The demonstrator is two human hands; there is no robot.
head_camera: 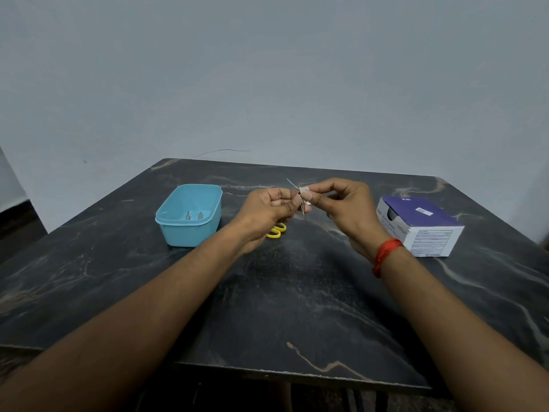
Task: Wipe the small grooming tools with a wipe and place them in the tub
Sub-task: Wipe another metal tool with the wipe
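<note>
Metal and thin, the tool (302, 207) is pinched in the left hand (271, 208) above the table (297, 292), right hand (341, 203) pinching the wipe (304, 190) round it; I'd pull slowly tipward, holding firm.

You've got a plain pale blue-grey wall (267, 69) behind the bench (297, 307), w/ a thin hairline mark (222, 150) just above its far edge. Bench top's dark, stone-look w/ pale veins. Low at far left there's a dark strip (15, 227), floor or skirting, can't tell.
</note>
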